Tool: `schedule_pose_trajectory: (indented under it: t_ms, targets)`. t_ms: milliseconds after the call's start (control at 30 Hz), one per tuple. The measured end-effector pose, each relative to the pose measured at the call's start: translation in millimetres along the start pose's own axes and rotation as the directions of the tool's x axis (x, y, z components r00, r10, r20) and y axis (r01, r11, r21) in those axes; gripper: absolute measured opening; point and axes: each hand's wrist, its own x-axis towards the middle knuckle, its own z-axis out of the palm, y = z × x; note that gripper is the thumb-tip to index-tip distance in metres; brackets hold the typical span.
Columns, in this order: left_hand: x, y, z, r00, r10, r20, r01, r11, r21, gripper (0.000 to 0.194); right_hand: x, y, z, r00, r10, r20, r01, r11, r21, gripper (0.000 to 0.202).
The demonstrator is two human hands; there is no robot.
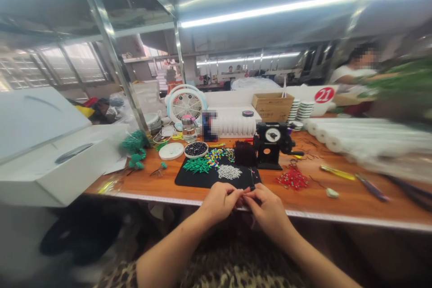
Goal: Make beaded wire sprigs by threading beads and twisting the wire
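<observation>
My left hand [221, 202] and my right hand [268, 207] meet at the table's front edge, with thumbs and fingertips pinched close together. Whatever lies between the fingertips is too small to make out. Just beyond them is a black mat [199, 180] bearing green pieces [196, 165], multicoloured beads [216, 156] and a pile of silvery beads [229, 172]. A dark bundle of threads [245, 153] lies at the mat's back right, near a black hand-cranked device [270, 155]. Red beaded pieces [293, 178] are heaped right of the mat.
Round dishes, one holding black beads [196, 149], stand behind the mat, near a jar [189, 128] and fan [186, 104]. A white box [43, 175] is at left. Yellow-handled tool [337, 173] and white rolls [354, 137] lie right. Another person [354, 72] is beyond.
</observation>
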Motion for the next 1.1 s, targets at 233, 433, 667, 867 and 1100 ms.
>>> schedule_pose_trajectory:
  t_ms: [233,433,667,867,1100]
  targets:
    - [1.5,2.8,-6.3,0.955,-0.192,-0.225,0.087,0.908,-0.409,0.038,-1.4,2.2,2.0,1.0,0.011,-0.023,-0.009,0.999,0.05,0.024]
    - [-4.9,-0.2,-13.3,0.938,-0.224,-0.265,0.024,0.804,-0.594,0.038,-2.1,1.6,1.3,1.0,0.014,-0.023,-0.013,0.997,0.071,0.025]
    - [-8.3,-7.6,-19.9,0.91,-0.278,-0.309,0.035,0.792,-0.609,0.037,-3.5,2.7,0.5,1.0,0.013,-0.017,-0.012,0.997,0.074,0.024]
    - [-11.8,-12.3,-24.2,0.915,-0.279,-0.292,0.028,0.765,-0.644,0.038,-3.3,1.6,-0.1,1.0,0.006,-0.016,-0.005,0.998,0.069,0.025]
    - [-16.7,-16.7,-22.5,0.923,-0.25,-0.293,-0.004,0.755,-0.656,0.033,-1.8,-0.3,-0.9,1.0,0.008,-0.008,-0.007,0.998,0.066,0.023]
